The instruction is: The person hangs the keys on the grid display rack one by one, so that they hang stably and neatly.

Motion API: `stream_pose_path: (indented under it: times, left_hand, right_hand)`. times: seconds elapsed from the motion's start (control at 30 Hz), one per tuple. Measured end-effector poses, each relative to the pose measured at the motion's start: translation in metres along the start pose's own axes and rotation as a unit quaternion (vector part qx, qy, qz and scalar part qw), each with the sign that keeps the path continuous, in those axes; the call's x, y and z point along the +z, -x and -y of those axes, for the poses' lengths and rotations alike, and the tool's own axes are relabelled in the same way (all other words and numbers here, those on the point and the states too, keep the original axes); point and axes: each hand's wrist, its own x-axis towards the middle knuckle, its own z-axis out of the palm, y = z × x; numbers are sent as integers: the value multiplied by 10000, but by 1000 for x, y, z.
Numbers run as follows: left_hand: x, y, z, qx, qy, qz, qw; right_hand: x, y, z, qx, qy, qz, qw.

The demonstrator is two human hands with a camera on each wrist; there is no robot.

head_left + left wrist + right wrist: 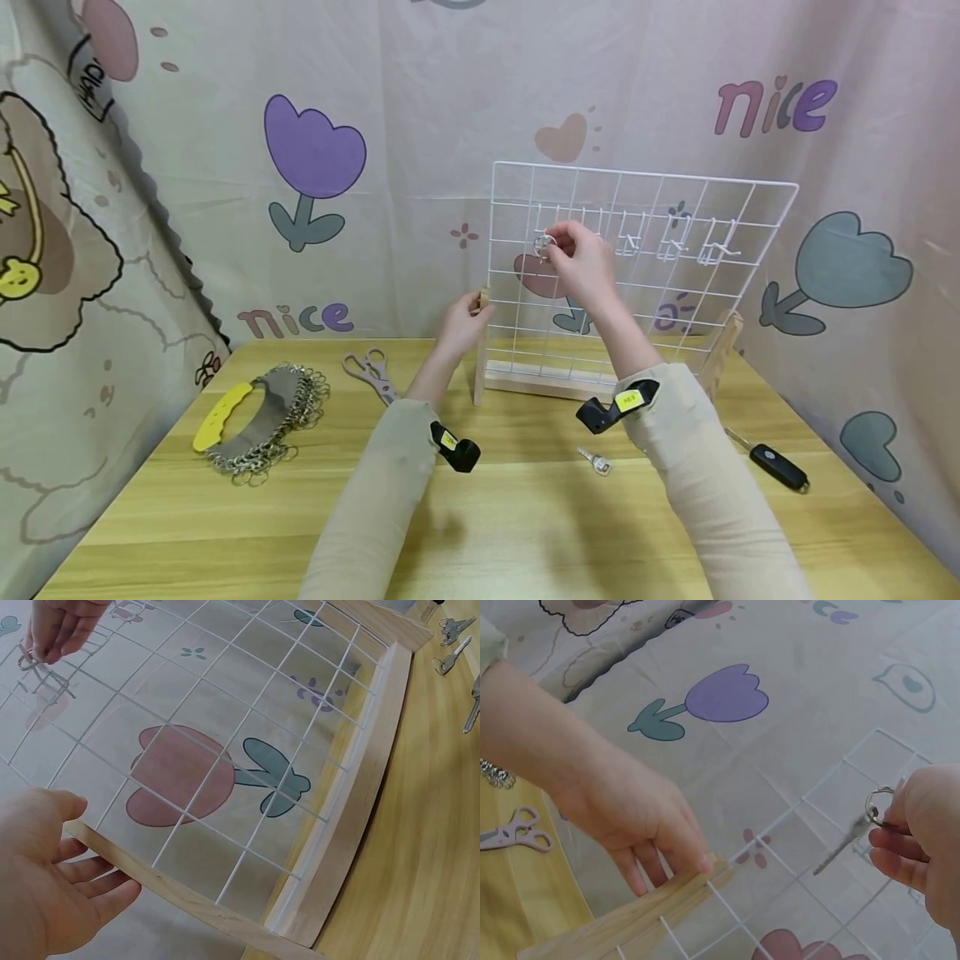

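Note:
My right hand pinches a metal key ring between thumb and fingers. A key hangs from the ring, in front of the upper left part of a white wire grid. Whether the ring touches a hook there cannot be told. Several white hooks hang on the grid to the right of this hand. My left hand grips the top of the wooden upright at the grid's left edge, thumb on one side and fingers on the other, as the left wrist view shows.
Pale scissors lie left of the stand. Farther left is a curved grey metal piece with a yellow handle and many metal rings. A loose key lies before the stand's wooden base. A black car key lies at right.

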Motion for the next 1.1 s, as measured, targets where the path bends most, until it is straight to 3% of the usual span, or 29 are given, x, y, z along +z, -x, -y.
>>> stream_pose_path:
  times: [0.23, 0.57, 0.7, 0.93, 1.1]
  left_hand:
    - [0, -3, 0, 50, 13, -23, 10000]
    - [2, -4, -2, 104, -8, -430, 9990]
    - [2, -4, -1, 162, -174, -520, 9984]
    - [0, -7, -3, -6, -229, -481, 9986]
    - [0, -7, -6, -94, -244, -414, 9988]
  right_hand:
    - [0, 10, -14, 158, 7, 84, 9998]
    - [-12, 35, -42, 476, 51, 534, 9974]
    - [-18, 53, -55, 553, -111, 837, 9949]
    - [-31, 92, -79, 565, -56, 1315, 9897]
    - [-40, 118, -97, 818, -5, 1510, 9851]
